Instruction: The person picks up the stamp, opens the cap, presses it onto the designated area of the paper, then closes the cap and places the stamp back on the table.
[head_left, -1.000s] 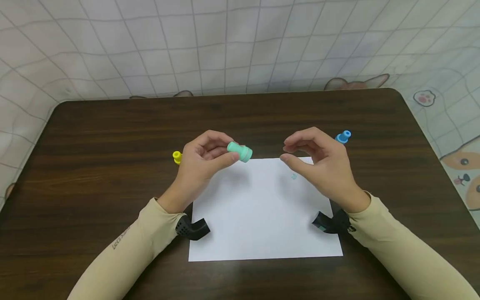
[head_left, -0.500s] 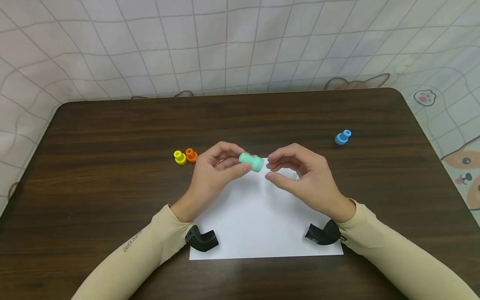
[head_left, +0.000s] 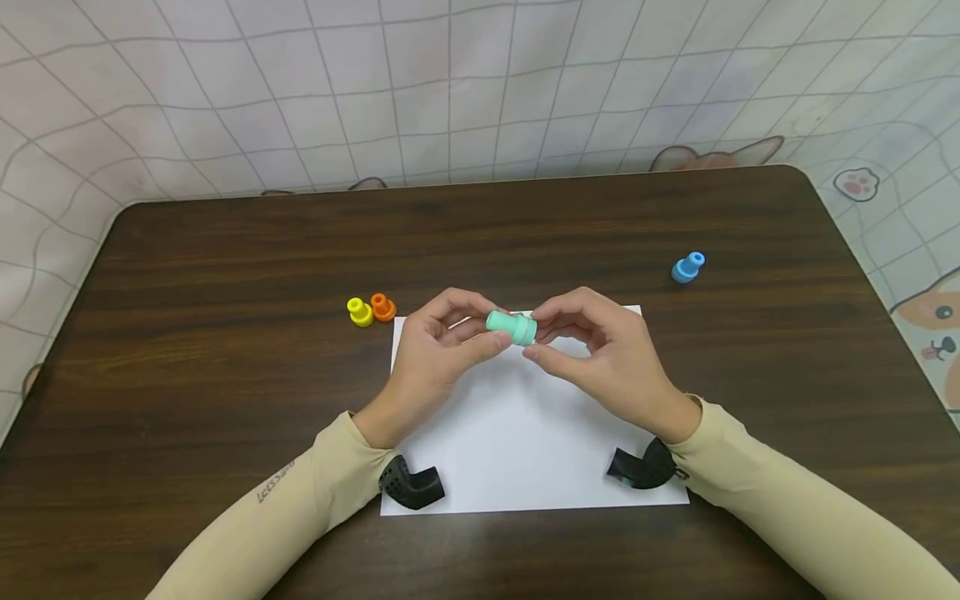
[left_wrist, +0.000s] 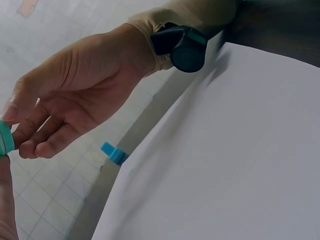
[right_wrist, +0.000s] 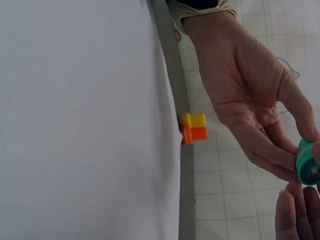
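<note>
In the head view the right hand (head_left: 618, 354) has joined the left hand (head_left: 431, 358), both now pinching the green piece (head_left: 512, 327) at the paper's (head_left: 535, 442) twelve o'clock, probably enabling two-handed work. In the left wrist view fingertips meet its rim at nine o'clock; in the right wrist view it lies past three.

Head view evenly lit; soft shadows on white paper (head_left: 525, 437); wrist views dimmer, greyer, paper edges bowed.
</note>
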